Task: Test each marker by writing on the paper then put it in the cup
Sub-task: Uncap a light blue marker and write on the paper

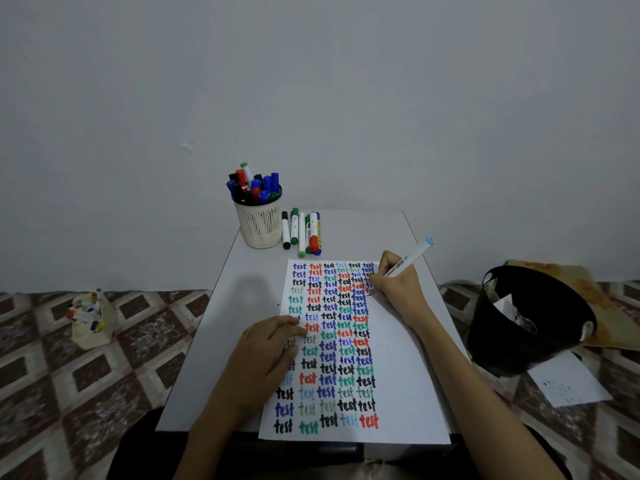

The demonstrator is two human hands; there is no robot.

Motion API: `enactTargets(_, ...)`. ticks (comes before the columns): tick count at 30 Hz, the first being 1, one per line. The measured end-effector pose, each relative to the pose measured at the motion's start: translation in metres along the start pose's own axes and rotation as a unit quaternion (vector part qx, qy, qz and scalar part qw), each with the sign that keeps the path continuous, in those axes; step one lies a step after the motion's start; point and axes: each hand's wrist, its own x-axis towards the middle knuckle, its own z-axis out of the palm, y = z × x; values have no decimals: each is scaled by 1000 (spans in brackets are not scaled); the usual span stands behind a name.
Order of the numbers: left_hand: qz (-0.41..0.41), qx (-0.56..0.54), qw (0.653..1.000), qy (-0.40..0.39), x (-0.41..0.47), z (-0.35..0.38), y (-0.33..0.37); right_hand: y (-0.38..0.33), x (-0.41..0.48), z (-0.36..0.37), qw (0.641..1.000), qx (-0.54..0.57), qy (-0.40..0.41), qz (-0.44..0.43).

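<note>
Currently: light-blue marker [412,256] pinched in grip of right hand [398,285], tip hidden behind fingers, at upper right of paper [398,375]. Left hand [266,355] laid flat on paper's left edge, grip spread, nothing held. Paper covered in coloured "test" columns, laid on grey surface [242,306]. Beyond paper: slotted cream cup [260,223] packed with markers; row of loose markers [301,232] just beside it. Off surface: black bin [530,320] at right, marked sheet [568,382] near it; box of markers [90,320] on patterned floor at left.

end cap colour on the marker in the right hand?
Light blue, on the marker in the right hand; head view shows it.
</note>
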Motion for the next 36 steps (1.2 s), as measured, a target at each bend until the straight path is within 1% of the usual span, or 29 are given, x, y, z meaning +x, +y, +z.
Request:
enactTargets(3,1,2,1000,-2,0,0,0,3,1,-3,1000,22,6,3)
enactTargets(8,5,9,1000,6,0,-1,1,3,-1,-1,1000,1,-6,-4)
enactTargets(12,6,10,1000,3,1,0,1,1,-1,-3,1000,10,-19,-3)
enactTargets(16,6,12,1000,10,1,-1,1,3,0,-4,1000,21,7,4)
enactTargets(20,7,8,1000,9,0,-2,4,4,0,-3,1000,1,5,-3)
enactTargets(28,8,9,1000,8,0,-1,2,1,-2,-3,1000,12,-4,5)
enactTargets(33,6,10,1000,6,0,-1,2,1,-3,-5,999,20,27,7)
enactTargets(36,3,11,1000,-1,0,-1,1,0,-3,-4,1000,12,19,5)
